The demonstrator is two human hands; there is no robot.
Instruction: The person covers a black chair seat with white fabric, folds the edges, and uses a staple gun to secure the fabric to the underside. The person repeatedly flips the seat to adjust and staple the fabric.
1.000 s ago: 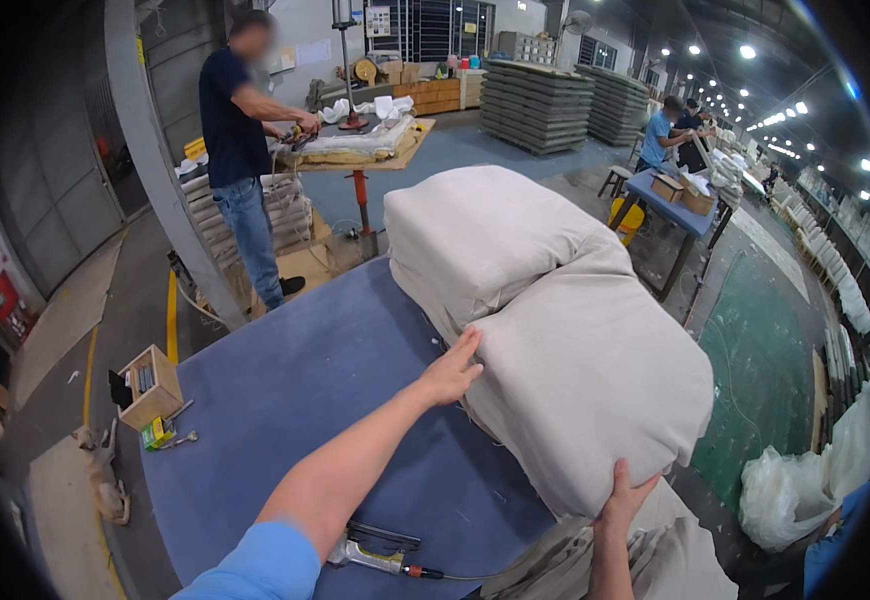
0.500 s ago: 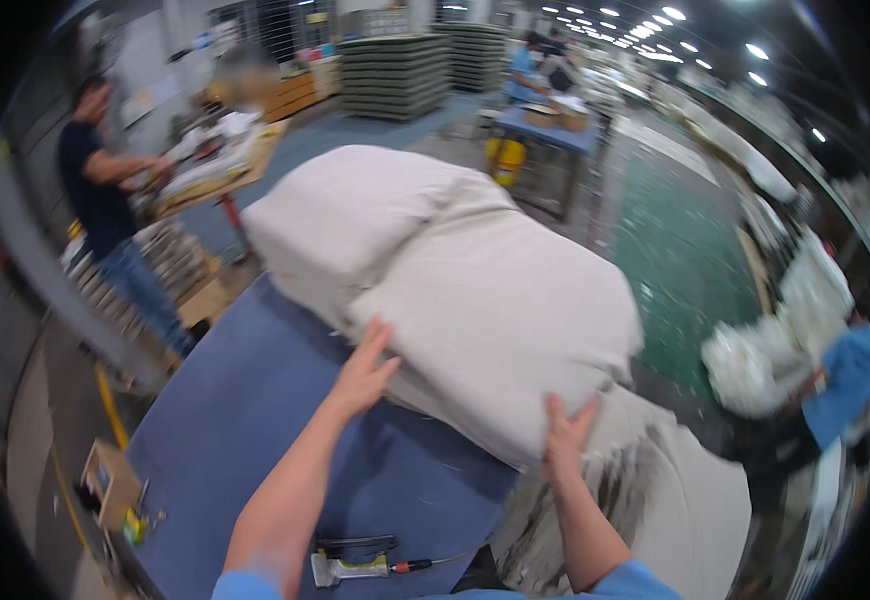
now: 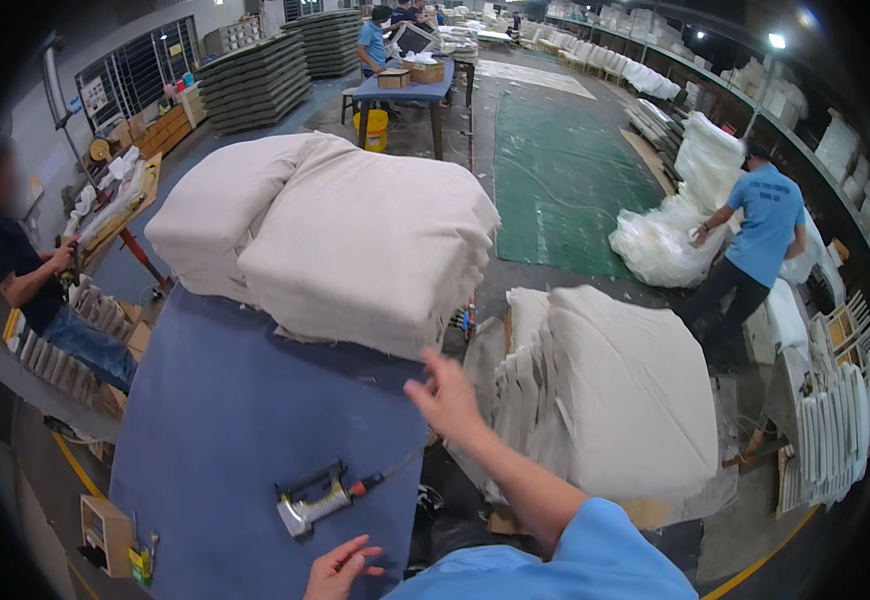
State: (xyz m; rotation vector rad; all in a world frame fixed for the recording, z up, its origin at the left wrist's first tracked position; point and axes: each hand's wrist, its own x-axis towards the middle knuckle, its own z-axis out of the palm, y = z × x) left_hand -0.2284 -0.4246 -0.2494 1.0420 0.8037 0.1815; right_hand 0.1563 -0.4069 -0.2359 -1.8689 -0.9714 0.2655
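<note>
My right hand (image 3: 447, 402) is by the near right corner of a stack of beige fabric-covered pads (image 3: 370, 240), fingers apart and holding nothing. Whether a fingertip brushes the cloth I cannot tell. Low in the view, my left hand (image 3: 341, 568) hovers at the table's near side, empty, with fingers loosely bent and apart. A little beyond it lies a silver staple gun (image 3: 317, 508) with a hose running off to the right. The gun and the pads rest on a blue-covered table (image 3: 205, 400). A second pile of pads (image 3: 225, 205) stands against the first one's left side.
To the right, another pile of beige pads (image 3: 635, 390) stands low beside the table. A person in blue (image 3: 765, 220) bends over clear plastic wrapping (image 3: 665, 240). At left, another person (image 3: 30, 275) works at a bench. A small wooden box (image 3: 107, 535) sits by the table's left edge.
Both hands have come off the pad stack. My left hand has drawn back toward me; my right stays near the corner. The view has turned rightward, and the stack sits squarer on the table.
</note>
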